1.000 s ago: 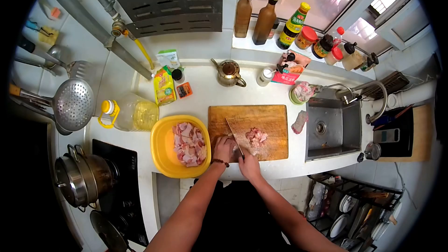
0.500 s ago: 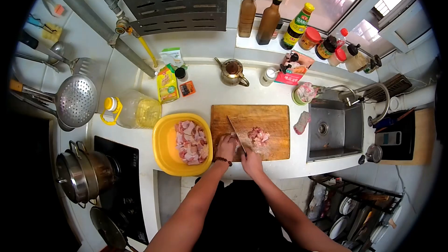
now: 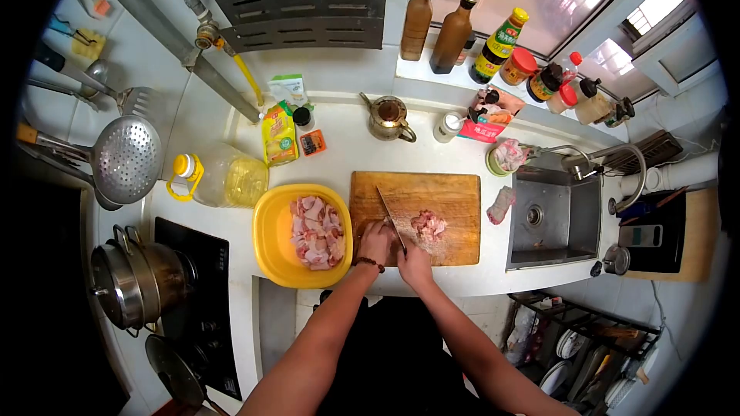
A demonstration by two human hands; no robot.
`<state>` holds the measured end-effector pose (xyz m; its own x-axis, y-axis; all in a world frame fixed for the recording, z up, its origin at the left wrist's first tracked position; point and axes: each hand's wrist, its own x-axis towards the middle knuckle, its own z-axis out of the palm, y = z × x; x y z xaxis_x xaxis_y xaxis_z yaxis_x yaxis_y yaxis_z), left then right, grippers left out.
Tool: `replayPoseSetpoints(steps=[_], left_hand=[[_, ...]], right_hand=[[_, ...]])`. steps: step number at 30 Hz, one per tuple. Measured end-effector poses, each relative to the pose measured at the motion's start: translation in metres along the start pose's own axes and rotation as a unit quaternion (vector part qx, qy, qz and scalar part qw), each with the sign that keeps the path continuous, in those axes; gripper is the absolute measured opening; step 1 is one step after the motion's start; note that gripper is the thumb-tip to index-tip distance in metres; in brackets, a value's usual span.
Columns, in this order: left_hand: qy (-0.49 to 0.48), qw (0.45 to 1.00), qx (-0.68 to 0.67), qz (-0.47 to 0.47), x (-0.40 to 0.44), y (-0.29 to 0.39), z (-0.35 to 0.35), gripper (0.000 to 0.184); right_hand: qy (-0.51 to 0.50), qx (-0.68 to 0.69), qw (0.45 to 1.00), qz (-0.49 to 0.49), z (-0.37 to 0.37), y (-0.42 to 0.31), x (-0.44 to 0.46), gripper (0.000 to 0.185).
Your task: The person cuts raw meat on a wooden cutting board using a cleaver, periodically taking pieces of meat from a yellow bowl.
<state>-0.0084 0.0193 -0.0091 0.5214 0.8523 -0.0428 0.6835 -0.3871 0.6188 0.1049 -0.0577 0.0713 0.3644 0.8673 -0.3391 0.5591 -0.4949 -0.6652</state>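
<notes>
Chopped meat (image 3: 428,225): one pile, just ahead and slightly right of the right hand (image 3: 415,263), on the board.
Knife (image 3: 390,213): one, slanting forward and left from the right hand, which is closed round its handle.
Left hand (image 3: 375,243): fingers bent down beside the blade; what lies under them is hidden, cannot tell if gripped.
Bracelet (image 3: 370,263): one, on the left wrist.
Board (image 3: 462,194): one, wooden, under both hands, on the bench (image 3: 331,135).
Basin (image 3: 265,250): one, yellow, just left of the left hand; many meat pieces (image 3: 317,233) inside, overlapping, not countable.
Teapot (image 3: 388,118): one, well ahead of both hands.
Brown bottles (image 3: 417,23): two, farther ahead, on the sill.
Change: right hand slightly farther onto the board than a second ago; pile and basin unmoved; view shifted a little.
</notes>
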Motion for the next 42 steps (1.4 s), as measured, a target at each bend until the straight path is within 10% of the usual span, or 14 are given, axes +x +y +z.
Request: replayPoseSetpoints(steps=[42], left_hand=[[-0.019, 0.999, 0.012, 0.031, 0.003, 0.002, -0.005, 0.017]], right_hand=[[0.014, -0.014, 0.998, -0.051, 0.020, 0.024, 0.015, 0.023]])
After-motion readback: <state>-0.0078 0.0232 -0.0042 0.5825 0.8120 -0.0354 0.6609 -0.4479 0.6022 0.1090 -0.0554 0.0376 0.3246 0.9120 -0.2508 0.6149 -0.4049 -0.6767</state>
